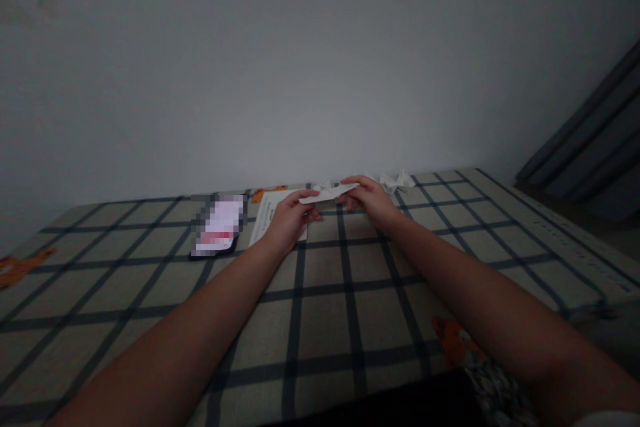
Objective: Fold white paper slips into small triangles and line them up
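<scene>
White paper is stretched between your two hands, its flat piece (327, 194) raised just above the table, near the wall side and seen almost edge-on, so whether it is folded cannot be told. Your left hand (289, 219) has the near-left end between thumb and fingers, nearly closed on it, the lower fingers loosely curled; your right hand (373, 201) has the other end in a similar light pinch, fingers bent over the top. The step in hand looks like two-handed handling of the paper by its ends, and from this position the next move calls for a gentle, even grip, since a thin piece like this could crease or tear if pulled unevenly. Just behind it you have a small crumpled white piece (325, 184), and beyond your right hand a bow-shaped white piece (398, 181) lies near the wall (320, 67). A printed sheet (264, 215) lies beside and partly behind your left hand, and farther left rests a phone (219, 225) with a lit, blurred-out screen. You have no container that can be made out, so no contents to report. Under everything, a checked cloth (383, 317) with orange animal figures covers the table (323, 313); a dark curtain (595, 113) hangs at far right.
</scene>
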Available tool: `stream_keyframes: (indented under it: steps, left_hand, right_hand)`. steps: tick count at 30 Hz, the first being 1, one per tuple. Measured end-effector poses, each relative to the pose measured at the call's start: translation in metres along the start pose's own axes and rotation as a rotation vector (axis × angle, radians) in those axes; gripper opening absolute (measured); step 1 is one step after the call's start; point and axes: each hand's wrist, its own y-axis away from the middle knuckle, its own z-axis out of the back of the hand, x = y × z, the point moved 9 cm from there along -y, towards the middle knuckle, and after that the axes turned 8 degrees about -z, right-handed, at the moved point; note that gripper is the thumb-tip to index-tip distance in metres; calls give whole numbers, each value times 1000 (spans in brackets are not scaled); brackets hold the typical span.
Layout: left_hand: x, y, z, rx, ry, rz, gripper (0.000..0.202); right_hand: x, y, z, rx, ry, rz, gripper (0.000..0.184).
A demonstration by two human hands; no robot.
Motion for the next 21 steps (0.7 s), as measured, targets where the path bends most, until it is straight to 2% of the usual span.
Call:
stream_keyframes:
  steps: [4, 9, 13, 15, 18, 21]
  left_hand:
    - [-1, 2, 0, -26, 25, 24, 26]
    - [-6, 3, -5, -20, 118, 16, 21]
    - [-1, 1, -3, -33, 3, 38, 21]
    - [2, 1, -3, -15, -76, 58, 34]
    - [8, 5, -10, 72, -130, 108, 59]
    - [9, 7, -13, 117, -149, 118, 66]
  right_hand:
    - [-3, 1, -6, 73, -56, -10, 16]
    - [-8, -2, -2, 74, -62, -25, 8]
    - [-9, -2, -2, 63, -7, -33, 6]
    - [-7, -1, -6, 75, 40, -21, 7]
    - [-4, 2, -12, 107, 110, 20, 8]
    - [-3, 4, -14, 135, 168, 47, 8]
